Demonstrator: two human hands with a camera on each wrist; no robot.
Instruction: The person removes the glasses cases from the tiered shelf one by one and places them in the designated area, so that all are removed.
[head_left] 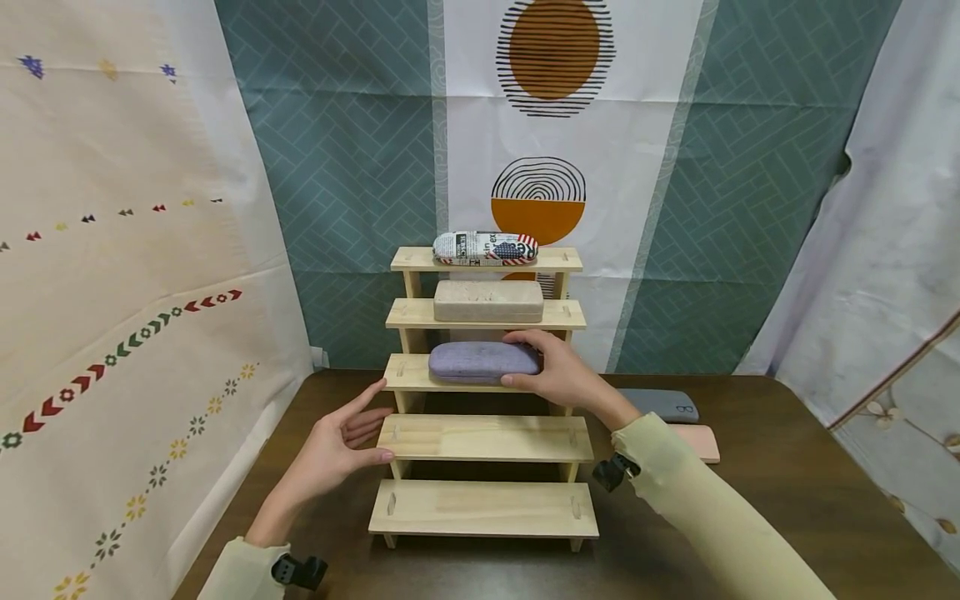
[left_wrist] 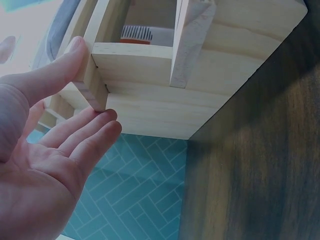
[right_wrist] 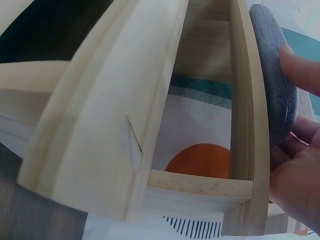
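Note:
A purple glasses case (head_left: 483, 361) lies on the middle step of a wooden stepped stand (head_left: 483, 510). My right hand (head_left: 553, 375) holds the case by its right end, thumb in front and fingers behind. The right wrist view shows the same case (right_wrist: 275, 75) between thumb and fingers of the right hand (right_wrist: 300, 165). At the stand's left side, my left hand (head_left: 336, 443) is spread, its fingertips by the ends of the steps. Close up, the left hand (left_wrist: 55, 135) has straight fingers and a thumb at a board's end (left_wrist: 92, 82).
A printed glasses case (head_left: 486, 248) lies on the top step, a beige one (head_left: 489, 301) just below. Right of the stand, a grey-blue case (head_left: 660, 405) and a pink case (head_left: 697, 442) lie on the dark table (head_left: 765, 500). Patterned cloth (head_left: 360, 167) hangs behind.

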